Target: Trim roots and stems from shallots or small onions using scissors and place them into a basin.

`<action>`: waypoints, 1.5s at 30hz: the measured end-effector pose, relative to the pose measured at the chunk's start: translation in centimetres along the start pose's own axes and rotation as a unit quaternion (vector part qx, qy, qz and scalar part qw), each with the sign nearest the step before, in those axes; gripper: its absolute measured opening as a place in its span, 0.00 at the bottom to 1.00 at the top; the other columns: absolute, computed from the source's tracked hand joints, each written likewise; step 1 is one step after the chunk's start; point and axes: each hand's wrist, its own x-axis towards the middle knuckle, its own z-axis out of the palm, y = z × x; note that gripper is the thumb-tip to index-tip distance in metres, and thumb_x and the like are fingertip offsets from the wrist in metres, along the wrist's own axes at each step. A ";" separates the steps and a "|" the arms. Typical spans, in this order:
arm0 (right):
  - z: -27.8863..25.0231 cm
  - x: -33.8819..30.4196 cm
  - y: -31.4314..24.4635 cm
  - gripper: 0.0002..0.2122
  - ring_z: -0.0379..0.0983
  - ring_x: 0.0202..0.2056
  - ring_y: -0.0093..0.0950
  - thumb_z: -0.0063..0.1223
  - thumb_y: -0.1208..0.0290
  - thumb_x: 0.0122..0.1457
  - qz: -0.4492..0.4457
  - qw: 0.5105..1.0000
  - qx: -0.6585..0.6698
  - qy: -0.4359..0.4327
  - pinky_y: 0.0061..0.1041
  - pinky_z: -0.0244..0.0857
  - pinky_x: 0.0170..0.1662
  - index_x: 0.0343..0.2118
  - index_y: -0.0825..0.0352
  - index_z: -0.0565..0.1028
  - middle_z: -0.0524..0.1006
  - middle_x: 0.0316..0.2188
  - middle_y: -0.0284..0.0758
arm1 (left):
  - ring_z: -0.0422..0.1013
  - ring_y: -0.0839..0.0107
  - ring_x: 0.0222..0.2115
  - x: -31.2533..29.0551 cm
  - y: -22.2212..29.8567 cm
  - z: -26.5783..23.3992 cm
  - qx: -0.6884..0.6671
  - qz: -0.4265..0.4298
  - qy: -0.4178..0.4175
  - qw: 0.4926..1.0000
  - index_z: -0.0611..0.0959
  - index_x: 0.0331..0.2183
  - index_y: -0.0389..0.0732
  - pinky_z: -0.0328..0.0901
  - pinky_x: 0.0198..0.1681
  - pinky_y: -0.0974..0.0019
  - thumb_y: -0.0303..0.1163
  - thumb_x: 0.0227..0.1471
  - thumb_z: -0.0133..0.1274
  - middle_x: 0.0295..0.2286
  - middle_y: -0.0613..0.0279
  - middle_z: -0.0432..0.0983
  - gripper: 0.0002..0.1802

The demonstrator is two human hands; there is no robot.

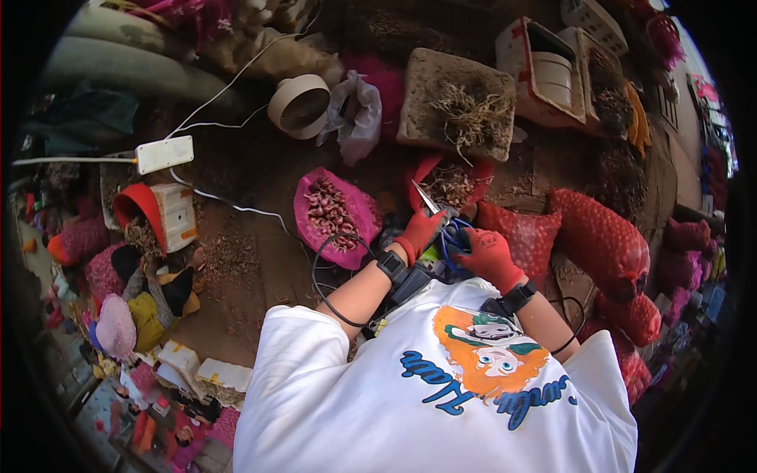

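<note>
My right hand [490,256], in a red glove, is closed round the blue handles of a pair of scissors [451,236]. The scissors' metal blades point up and to the left, past my left hand. My left hand [419,235], also gloved in red with dark fingertips, is curled beside the blades; what its fingers hold is hidden. Just left of it lies an open pink bag of shallots [331,206]. Beyond both hands sits a red container [415,180] with dry trimmings in it. Full red mesh bags [516,230] stand to the right of my hands.
A foam box lid [414,118] heaped with dry roots lies farther off, with white foam boxes [516,67] to its right. A white fan [300,106] and a power strip [164,154] with trailing cables are at the far left. At left, another person [169,296] sits among sacks.
</note>
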 end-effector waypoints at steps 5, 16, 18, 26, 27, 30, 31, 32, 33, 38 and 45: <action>0.3 0.5 1.7 0.22 0.71 0.38 0.30 0.60 0.57 0.41 -0.005 0.991 -0.132 0.033 0.30 0.59 0.40 0.37 0.64 0.70 0.74 0.32 0.35 | 0.71 0.74 0.33 3.0 -1.8 3.0 0.254 0.033 0.086 0.963 0.78 0.36 0.34 0.65 0.39 0.68 0.36 0.53 0.52 0.33 0.60 0.77 0.14; 7.7 2.2 15.8 0.25 0.70 0.44 0.43 0.60 0.65 0.43 0.132 0.892 0.388 0.193 0.35 0.64 0.47 0.46 0.70 0.69 0.74 0.41 0.47 | 0.71 0.76 0.36 11.2 1.7 10.6 0.075 -0.007 -0.072 0.995 0.77 0.43 0.36 0.64 0.41 0.72 0.32 0.56 0.49 0.36 0.63 0.77 0.14; 5.5 2.7 17.9 0.21 0.74 0.40 0.37 0.57 0.69 0.46 0.158 0.848 0.457 0.217 0.31 0.65 0.43 0.44 0.71 0.71 0.76 0.36 0.44 | 0.72 0.75 0.36 14.0 1.9 12.7 0.004 -0.025 -0.131 0.991 0.76 0.44 0.37 0.66 0.40 0.72 0.35 0.58 0.47 0.38 0.62 0.75 0.16; 13.3 0.6 31.2 0.11 0.68 0.30 0.12 0.48 0.73 0.56 0.343 0.493 0.778 0.184 0.14 0.62 0.34 0.41 0.70 0.75 0.76 0.32 0.25 | 0.70 0.79 0.28 34.0 -6.3 17.3 0.126 0.084 0.049 0.987 0.75 0.43 0.37 0.66 0.32 0.74 0.27 0.52 0.52 0.31 0.66 0.75 0.15; 14.9 -0.4 32.2 0.11 0.68 0.30 0.12 0.48 0.73 0.56 0.353 0.489 0.777 0.179 0.14 0.62 0.34 0.41 0.70 0.75 0.76 0.32 0.25 | 0.72 0.69 0.33 36.4 -6.9 18.1 0.171 0.122 0.056 0.976 0.73 0.44 0.36 0.66 0.38 0.69 0.30 0.48 0.54 0.33 0.60 0.75 0.19; 17.6 -3.1 33.4 0.13 0.70 0.29 0.13 0.50 0.72 0.56 0.375 0.400 0.810 0.207 0.14 0.64 0.31 0.43 0.70 0.73 0.75 0.32 0.27 | 0.60 0.44 0.50 42.5 -7.6 18.0 0.557 0.202 0.130 0.795 0.65 0.53 0.37 0.58 0.54 0.56 0.41 0.41 0.58 0.50 0.36 0.60 0.39; 18.6 -4.2 33.9 0.13 0.70 0.29 0.13 0.50 0.72 0.56 0.386 0.397 0.807 0.207 0.14 0.64 0.31 0.43 0.70 0.73 0.75 0.32 0.27 | 0.52 0.46 0.57 44.0 -7.8 18.6 0.597 0.120 0.126 0.783 0.63 0.56 0.39 0.55 0.57 0.56 0.46 0.41 0.59 0.54 0.34 0.55 0.43; 19.3 -5.1 34.4 0.12 0.70 0.28 0.14 0.49 0.72 0.56 0.396 0.406 0.800 0.195 0.14 0.64 0.30 0.43 0.70 0.73 0.75 0.32 0.27 | 0.48 0.47 0.59 45.0 -8.0 19.3 0.663 0.095 0.115 0.734 0.62 0.56 0.40 0.53 0.58 0.54 0.47 0.41 0.59 0.55 0.34 0.52 0.44; 20.0 -5.9 34.9 0.12 0.70 0.27 0.15 0.49 0.72 0.57 0.404 0.417 0.793 0.184 0.15 0.64 0.29 0.43 0.70 0.72 0.75 0.32 0.28 | 0.44 0.48 0.61 45.7 -8.2 19.8 0.723 0.071 0.105 0.679 0.62 0.57 0.41 0.52 0.59 0.53 0.49 0.42 0.59 0.57 0.34 0.49 0.44; 20.7 -6.2 35.7 0.12 0.72 0.27 0.17 0.50 0.73 0.55 0.436 0.414 0.786 0.144 0.16 0.66 0.29 0.42 0.70 0.72 0.75 0.32 0.30 | 0.58 0.53 0.54 47.0 -9.4 16.0 0.630 0.217 0.118 0.737 0.69 0.50 0.41 0.56 0.55 0.59 0.34 0.44 0.60 0.51 0.44 0.63 0.30; 16.3 -1.8 37.1 0.12 0.67 0.27 0.12 0.50 0.73 0.55 0.353 0.445 0.809 0.154 0.12 0.61 0.29 0.43 0.70 0.71 0.74 0.31 0.27 | 0.69 0.77 0.39 37.5 -4.9 15.6 -0.244 -0.031 -0.099 0.964 0.74 0.46 0.42 0.66 0.38 0.73 0.27 0.53 0.49 0.38 0.68 0.74 0.16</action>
